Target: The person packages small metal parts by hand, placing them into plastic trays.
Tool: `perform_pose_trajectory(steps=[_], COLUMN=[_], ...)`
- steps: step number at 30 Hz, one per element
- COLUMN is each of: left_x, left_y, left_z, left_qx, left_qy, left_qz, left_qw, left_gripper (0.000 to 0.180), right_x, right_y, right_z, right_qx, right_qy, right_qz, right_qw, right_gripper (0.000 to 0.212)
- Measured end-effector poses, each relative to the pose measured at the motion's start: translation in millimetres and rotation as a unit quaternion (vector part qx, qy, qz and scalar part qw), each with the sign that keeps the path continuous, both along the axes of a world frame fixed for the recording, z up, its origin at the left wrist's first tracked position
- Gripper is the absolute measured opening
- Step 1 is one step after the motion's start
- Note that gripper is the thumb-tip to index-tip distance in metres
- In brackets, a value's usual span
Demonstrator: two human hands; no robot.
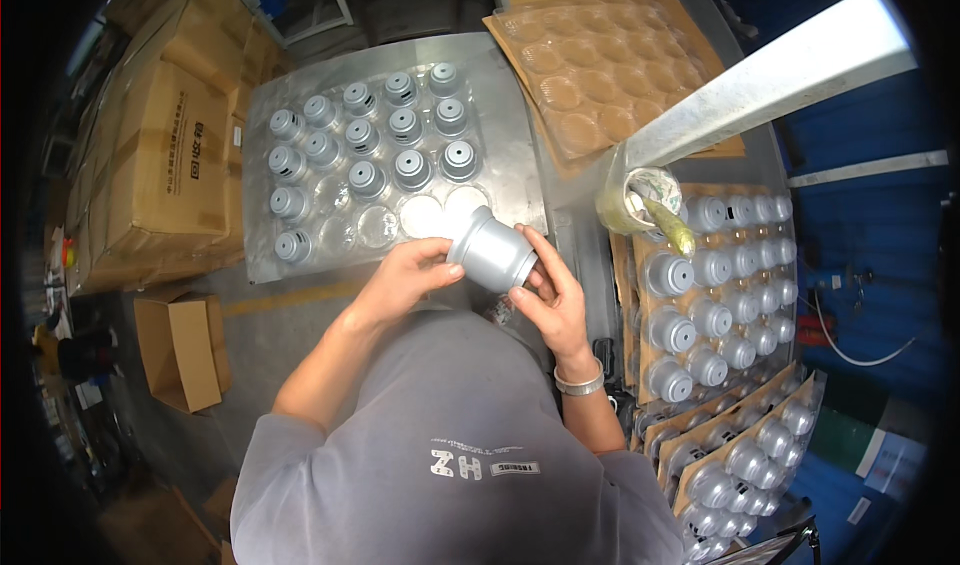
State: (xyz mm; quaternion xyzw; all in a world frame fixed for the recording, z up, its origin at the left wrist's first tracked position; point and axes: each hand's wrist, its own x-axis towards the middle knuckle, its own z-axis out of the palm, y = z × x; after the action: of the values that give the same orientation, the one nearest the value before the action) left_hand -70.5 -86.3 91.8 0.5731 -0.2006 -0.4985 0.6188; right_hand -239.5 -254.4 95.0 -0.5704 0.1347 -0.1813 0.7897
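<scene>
A grey, stepped, cup-shaped housing (490,250) is tilted in front of my body, held between both hands. My left hand (415,275) grips its wider rim with thumb and fingers. On the other side, my right hand (552,300) closes round its narrower end, some fingertips hidden behind it. Just beyond lies a clear plastic blister tray (335,230) on a metal table (510,115). Several like grey housings (366,178) stand in its pockets, each with a small hole on top. Pockets nearest my hands hold none.
Stacked clear trays on cardboard (600,75) lie at the far right. A white slanted beam (770,75) crosses there, with a taped cup (625,205) fixed to it. Layered trays of grey housings (710,320) stand at right. Large cartons (165,155) and a small open box (185,350) are left.
</scene>
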Motion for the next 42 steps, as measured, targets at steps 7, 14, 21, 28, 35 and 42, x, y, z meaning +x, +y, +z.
perform_pose_trajectory(steps=[7,14,21,28,35,42], left_x=[-7.0,-31.5,-48.9,-51.4,-55.1,-77.7], left_y=[-14.3,-30.7,-64.4,-69.4,-105.1,-150.9], left_z=[8.8,36.6,38.2,-6.0,-66.3,-60.3], left_qx=[-0.031,-0.114,-0.241,-0.081,0.006,0.012], left_qy=[0.014,-0.331,-0.316,-0.218,-0.203,-0.250], left_qz=[-0.028,-0.079,-0.126,-0.056,-0.195,-0.321], left_qw=[0.999,0.933,0.909,0.971,0.960,0.913], left_gripper=[0.031,0.031,0.034,0.026,0.027,0.030], right_x=[-6.3,-37.1,-139.9,-230.0,-337.8,-455.3], right_y=[-7.1,-33.9,-114.6,-180.0,-187.0,-242.8], right_z=[16.2,58.2,158.1,211.6,255.7,278.0], right_qx=[0.007,-0.273,-0.423,-0.440,-0.486,-0.480], right_qy=[-0.015,0.010,-0.058,-0.046,0.009,0.057], right_qz=[-0.011,-0.054,-0.349,-0.622,-0.743,-0.807], right_qw=[1.000,0.960,0.834,0.646,0.459,0.338], right_gripper=[0.074,0.081,0.084,0.073,0.070,0.073])
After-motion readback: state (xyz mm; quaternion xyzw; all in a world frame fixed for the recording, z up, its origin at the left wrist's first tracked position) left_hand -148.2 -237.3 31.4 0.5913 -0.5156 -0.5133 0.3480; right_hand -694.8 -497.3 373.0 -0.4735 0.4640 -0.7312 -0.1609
